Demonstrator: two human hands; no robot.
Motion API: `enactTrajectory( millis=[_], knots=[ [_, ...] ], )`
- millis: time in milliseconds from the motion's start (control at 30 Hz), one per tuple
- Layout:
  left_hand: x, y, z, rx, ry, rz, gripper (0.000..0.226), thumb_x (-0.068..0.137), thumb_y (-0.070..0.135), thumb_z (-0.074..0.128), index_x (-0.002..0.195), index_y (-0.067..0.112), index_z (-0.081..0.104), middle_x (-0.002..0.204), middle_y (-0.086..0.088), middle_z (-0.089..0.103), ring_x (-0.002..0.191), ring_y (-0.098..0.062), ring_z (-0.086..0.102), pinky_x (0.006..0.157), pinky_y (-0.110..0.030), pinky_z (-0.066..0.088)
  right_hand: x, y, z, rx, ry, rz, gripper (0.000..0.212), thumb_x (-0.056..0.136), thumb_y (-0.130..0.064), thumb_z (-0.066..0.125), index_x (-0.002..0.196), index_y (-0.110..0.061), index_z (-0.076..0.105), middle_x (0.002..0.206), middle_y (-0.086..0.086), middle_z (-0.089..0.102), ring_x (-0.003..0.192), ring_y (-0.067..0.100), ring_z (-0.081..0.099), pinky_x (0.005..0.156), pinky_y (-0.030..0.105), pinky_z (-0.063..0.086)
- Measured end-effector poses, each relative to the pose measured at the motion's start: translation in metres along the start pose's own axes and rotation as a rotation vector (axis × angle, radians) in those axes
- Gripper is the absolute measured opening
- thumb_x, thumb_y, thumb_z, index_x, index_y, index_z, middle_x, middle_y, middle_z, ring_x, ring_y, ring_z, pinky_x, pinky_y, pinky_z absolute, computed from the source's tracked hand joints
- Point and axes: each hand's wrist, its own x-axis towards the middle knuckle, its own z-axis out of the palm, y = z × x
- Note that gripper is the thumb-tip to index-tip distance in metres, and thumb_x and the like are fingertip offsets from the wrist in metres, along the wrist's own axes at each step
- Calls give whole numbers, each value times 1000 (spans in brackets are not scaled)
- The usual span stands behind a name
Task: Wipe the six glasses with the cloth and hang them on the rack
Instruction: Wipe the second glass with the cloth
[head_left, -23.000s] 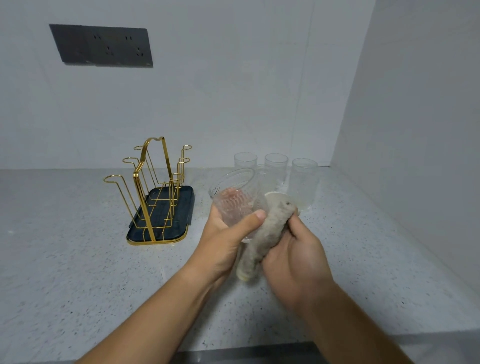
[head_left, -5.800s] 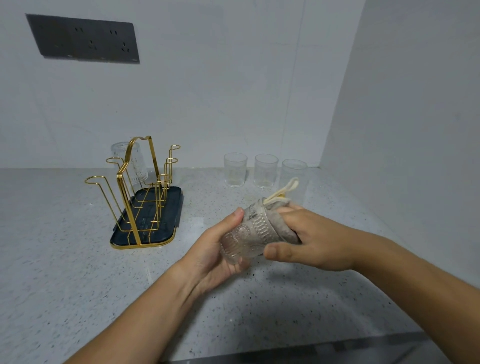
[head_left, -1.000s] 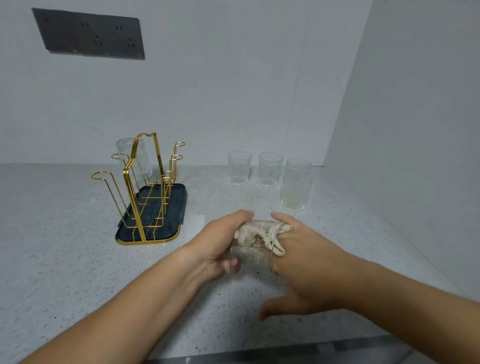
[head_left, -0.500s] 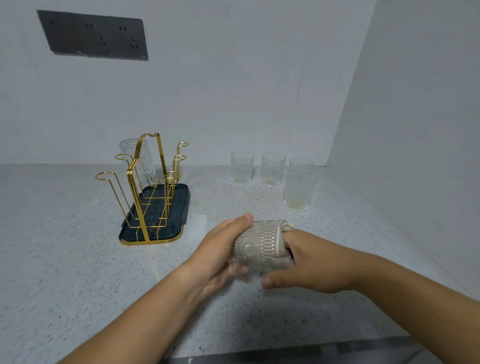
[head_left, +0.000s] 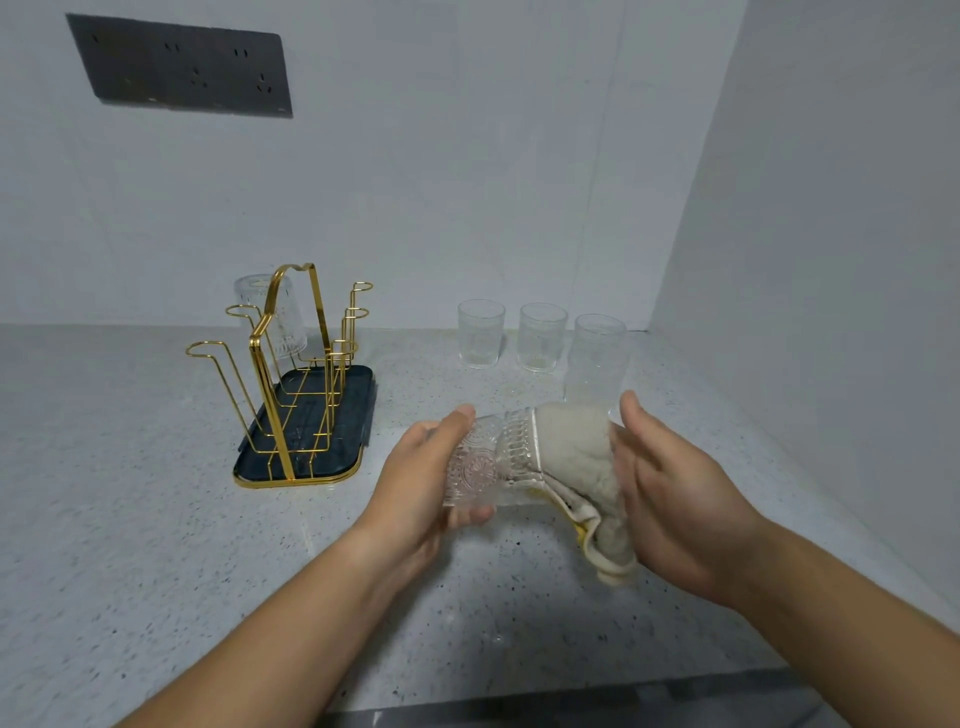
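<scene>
My left hand (head_left: 415, 486) grips a clear patterned glass (head_left: 485, 465) lying sideways above the counter, its base toward the left. A beige cloth (head_left: 571, 452) covers the glass's mouth end and hangs below it. My right hand (head_left: 670, 499) presses the cloth against the glass with fingers stretched out. A gold wire rack (head_left: 358, 415) on a dark tray stands to the left. One glass (head_left: 270, 317) hangs upside down on its far left peg. Three more glasses (head_left: 480, 335), (head_left: 542, 338), (head_left: 595, 358) stand upright at the back.
The speckled grey counter (head_left: 130, 519) meets a white back wall, and a side wall (head_left: 831, 312) closes the right. A dark socket panel (head_left: 182, 67) is on the back wall. The counter's front edge runs along the bottom.
The cloth has slid off the glass body toward its mouth end, baring the pattern. My right hand has loosened from a wrap-around grip and moved right. My left hand keeps the glass.
</scene>
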Motion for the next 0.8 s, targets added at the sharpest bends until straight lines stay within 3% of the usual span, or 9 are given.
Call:
enactTrajectory(
  millis=[33,67,167,333,433,533,700,800],
  knots=[
    [0,0,1,4,10,18,37,95,45,68,111,13,61,110,-9,64,90,-21,65,48,-28,53,-1,1,-2,-36,17,7,60,100,-49,30,123,-17,74,126,2,71,130,25,59,121,42,36],
    [-1,0,3,5,19,38,37,96,45,68,111,12,61,113,-8,61,94,-21,63,49,-28,54,1,4,-5,-44,43,16,58,97,-48,34,122,-15,75,122,3,74,124,25,65,117,42,40],
    [-5,1,6,20,42,114,34,97,44,67,104,12,58,119,-4,53,100,-17,56,49,-29,55,4,5,-4,-27,134,5,50,95,-42,47,118,-8,75,122,17,74,106,24,71,95,35,53],
    [-10,0,9,47,61,223,27,97,40,67,98,15,56,113,-1,54,99,-11,58,50,-29,56,7,3,3,73,113,-62,46,89,-31,62,128,-8,65,122,10,74,110,22,71,98,34,50],
    [-14,1,11,49,49,245,26,97,36,68,99,15,53,98,2,55,72,5,64,49,-29,55,9,5,5,22,136,-79,56,80,-35,77,123,-1,62,107,17,68,99,29,62,92,40,46],
    [-17,4,13,62,47,255,26,97,34,68,106,13,55,106,0,56,84,-6,63,49,-29,56,10,4,6,-17,148,-105,42,82,-33,72,113,-6,64,90,8,72,80,18,68,79,31,50],
    [-20,3,16,109,36,294,35,96,31,69,116,6,55,101,-2,61,69,-1,68,48,-31,57,11,7,11,-85,141,-127,43,79,-29,72,111,-1,67,94,10,78,86,18,75,80,30,58],
    [-20,1,16,114,33,322,29,97,30,69,112,11,54,103,-8,64,73,-10,70,47,-30,55,10,12,17,-228,200,-217,36,82,-33,73,108,-8,74,101,15,79,97,32,76,96,49,58]
  ],
)
